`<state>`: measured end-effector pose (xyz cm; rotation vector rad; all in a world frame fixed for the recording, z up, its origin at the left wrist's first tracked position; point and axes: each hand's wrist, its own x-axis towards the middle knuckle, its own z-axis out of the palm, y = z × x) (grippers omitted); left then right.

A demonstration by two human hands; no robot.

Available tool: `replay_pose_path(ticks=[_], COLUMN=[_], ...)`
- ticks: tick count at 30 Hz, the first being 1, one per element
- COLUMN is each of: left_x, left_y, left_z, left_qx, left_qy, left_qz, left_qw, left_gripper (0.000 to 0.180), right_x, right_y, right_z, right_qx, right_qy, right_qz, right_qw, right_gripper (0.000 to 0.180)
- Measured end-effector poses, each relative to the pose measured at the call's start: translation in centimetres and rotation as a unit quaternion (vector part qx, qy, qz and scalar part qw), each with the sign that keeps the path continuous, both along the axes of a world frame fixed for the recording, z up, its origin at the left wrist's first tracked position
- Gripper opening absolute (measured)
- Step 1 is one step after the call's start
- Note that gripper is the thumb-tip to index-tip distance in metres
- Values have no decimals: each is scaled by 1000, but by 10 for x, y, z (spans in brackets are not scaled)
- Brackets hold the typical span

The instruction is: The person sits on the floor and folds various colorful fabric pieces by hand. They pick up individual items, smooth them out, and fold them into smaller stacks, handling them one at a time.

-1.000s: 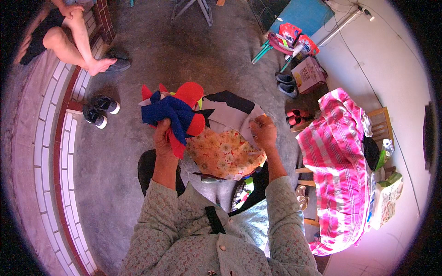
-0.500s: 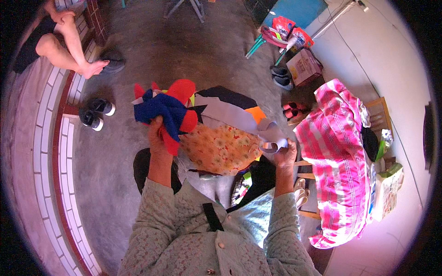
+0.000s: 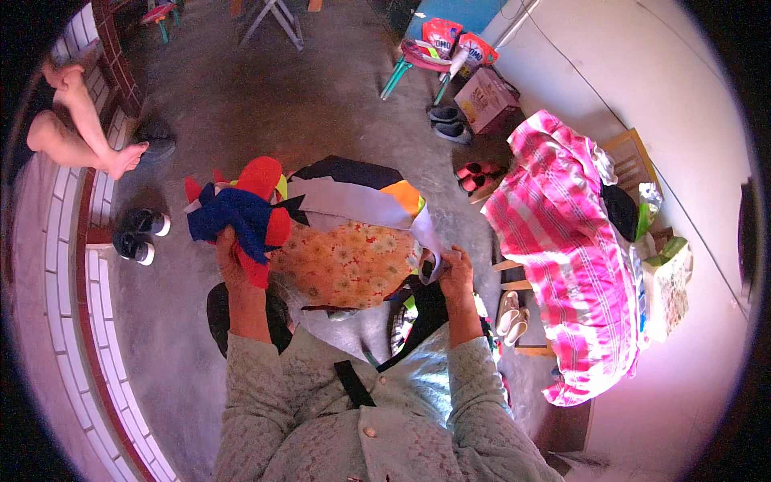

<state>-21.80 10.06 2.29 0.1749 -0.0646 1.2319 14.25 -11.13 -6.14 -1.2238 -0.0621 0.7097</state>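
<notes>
In my left hand [image 3: 238,271] is a bunched bundle of red and blue cloth scraps [image 3: 237,210], the fingers closed round its lower side. My right hand [image 3: 457,275] pinches the end of a pale lavender cloth strip [image 3: 353,198], which runs leftward from it toward the bundle. Beneath the strip lies an orange floral cloth [image 3: 345,261], with black fabric [image 3: 345,169] behind it and an orange piece [image 3: 404,194] at the right. A small black pointed scrap [image 3: 295,210] sits between bundle and strip. What supports the floral cloth is hidden.
A pink checked cloth [image 3: 562,257] covers furniture at the right, by a wooden chair [image 3: 634,165]. Beige slippers [image 3: 512,315] lie beside it. Dark shoes [image 3: 143,234] stand at the left, near another person's bare legs [image 3: 84,132]. A stool [image 3: 426,60] and box [image 3: 487,100] stand far right.
The lavender strip's right end, curled before, now hangs straighter from my right hand. The whole scene has shifted left in view. My left hand keeps its hold on the bundle.
</notes>
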Motion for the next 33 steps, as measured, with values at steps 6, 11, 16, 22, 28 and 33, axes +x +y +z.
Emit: replay_pose_path(ticks=[6,11,16,22,28,33], left_x=[-2,4,-1,1,2,0], left_y=[4,1,-1,2,-2,4], left_z=[-14,-9,-7,-15,-1,-14], left_qx=[-14,-9,-23,-24,21,-6], left_qy=[29,90,55,41,42,59], left_qz=[12,52,18,11,16,22], left_qw=[999,995,998,999,999,998], left_gripper=[57,58,57,57,55,55], right_x=[-19,2,-19,-11,-23,2], right_y=[5,6,21,53,89,76], right_z=[43,22,39,66,93,65], right_qx=[-124,-151,-176,-392,-536,-505], right_qy=[-181,-442,-334,-385,-464,-443], right_qz=[61,58,108,184,225,201], right_qw=[974,883,920,815,669,713], right_gripper=[43,33,30,64,57,46])
